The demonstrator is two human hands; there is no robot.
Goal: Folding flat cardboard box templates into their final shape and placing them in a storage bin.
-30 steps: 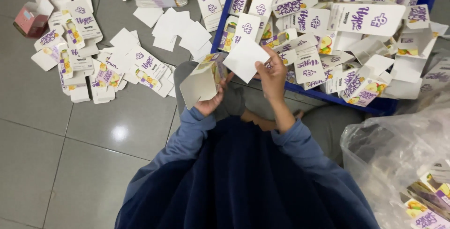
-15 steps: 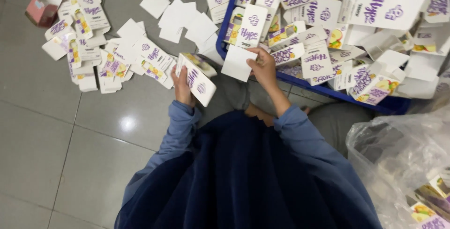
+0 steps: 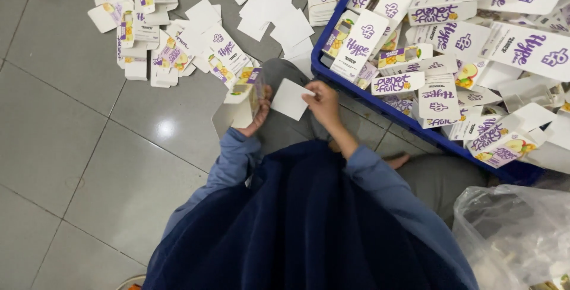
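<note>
My left hand (image 3: 259,116) holds a small white carton (image 3: 238,104) with purple and yellow print, its open end turned toward me. My right hand (image 3: 322,101) pinches a plain white card (image 3: 290,98) by its right edge, just right of the carton. Both hands are above my grey-trousered knee (image 3: 279,73). My blue sleeves and dark top fill the lower middle.
A blue crate (image 3: 380,107) heaped with printed flat cartons sits at the upper right. Several folded cartons (image 3: 172,34) and white cards (image 3: 279,22) lie scattered on the grey tile floor at upper left. A clear plastic bag (image 3: 513,236) is at lower right.
The view shifted left and down. My left hand turned the carton so its open end faces me. My right hand brought the white card down from the crate edge next to it.
</note>
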